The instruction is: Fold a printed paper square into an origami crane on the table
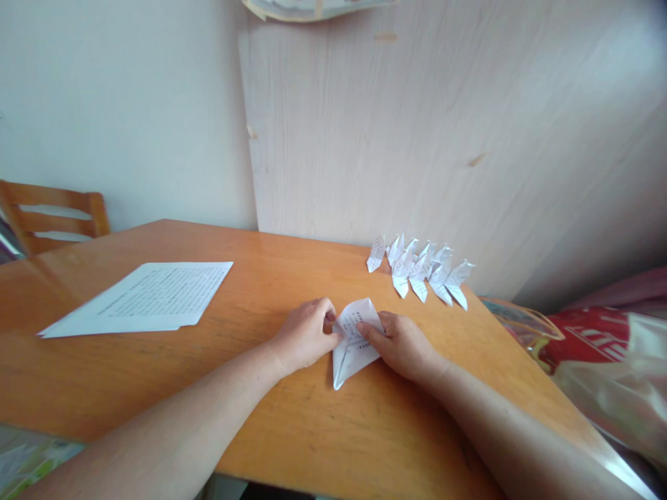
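Note:
A folded sheet of printed paper (356, 351), roughly kite-shaped with a crease toward its lower tip, is held between both hands just above the table or touching it. My left hand (307, 332) pinches the paper's left edge between thumb and curled fingers. On the other side, my right hand (404, 342) grips the right edge, thumb pressed on the printed face and fingers behind, out of sight. Beyond the hands, several folded paper figures (409, 269) with pointed ends stand grouped at the far right of the table.
The wooden table (292, 264) meets a panelled wall. A stack of printed sheets (156, 295) lies on its left part. Past the left end stands a wooden chair (57, 215). Red and clear plastic bags (594, 337) sit beside the table's right edge.

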The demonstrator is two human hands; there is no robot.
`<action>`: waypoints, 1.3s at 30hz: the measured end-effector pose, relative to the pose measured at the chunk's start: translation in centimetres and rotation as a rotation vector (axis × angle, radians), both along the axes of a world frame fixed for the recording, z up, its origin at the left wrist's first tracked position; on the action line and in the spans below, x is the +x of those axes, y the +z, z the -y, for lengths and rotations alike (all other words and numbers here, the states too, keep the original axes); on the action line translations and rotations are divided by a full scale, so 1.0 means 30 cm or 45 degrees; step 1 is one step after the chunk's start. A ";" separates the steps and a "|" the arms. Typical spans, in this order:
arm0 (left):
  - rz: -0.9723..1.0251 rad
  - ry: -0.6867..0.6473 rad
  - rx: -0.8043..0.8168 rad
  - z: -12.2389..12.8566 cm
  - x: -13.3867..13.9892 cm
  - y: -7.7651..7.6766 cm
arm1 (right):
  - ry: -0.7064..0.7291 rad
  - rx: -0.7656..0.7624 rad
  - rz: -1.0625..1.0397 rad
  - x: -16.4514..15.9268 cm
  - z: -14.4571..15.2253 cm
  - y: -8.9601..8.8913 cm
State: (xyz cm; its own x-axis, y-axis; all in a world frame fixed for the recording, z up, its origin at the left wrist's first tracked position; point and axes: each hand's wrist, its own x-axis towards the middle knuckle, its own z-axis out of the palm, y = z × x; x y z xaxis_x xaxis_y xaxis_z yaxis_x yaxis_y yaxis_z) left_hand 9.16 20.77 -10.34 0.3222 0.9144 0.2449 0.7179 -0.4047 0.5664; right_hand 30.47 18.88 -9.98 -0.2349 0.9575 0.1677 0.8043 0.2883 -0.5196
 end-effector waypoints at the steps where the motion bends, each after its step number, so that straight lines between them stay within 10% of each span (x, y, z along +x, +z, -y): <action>1: -0.003 0.000 0.006 0.000 0.000 0.001 | -0.003 -0.001 0.002 0.000 0.000 0.000; 39: -0.109 -0.082 0.107 -0.027 0.006 -0.021 | -0.007 0.270 -0.424 -0.044 -0.026 0.010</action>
State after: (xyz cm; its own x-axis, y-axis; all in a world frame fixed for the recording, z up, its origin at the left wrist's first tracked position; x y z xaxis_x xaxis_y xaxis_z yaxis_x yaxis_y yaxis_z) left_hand 9.33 21.59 -10.98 0.4028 0.8686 0.2886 0.7330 -0.4950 0.4666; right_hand 29.16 19.67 -9.68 -0.1289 0.8944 0.4282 0.6035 0.4134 -0.6818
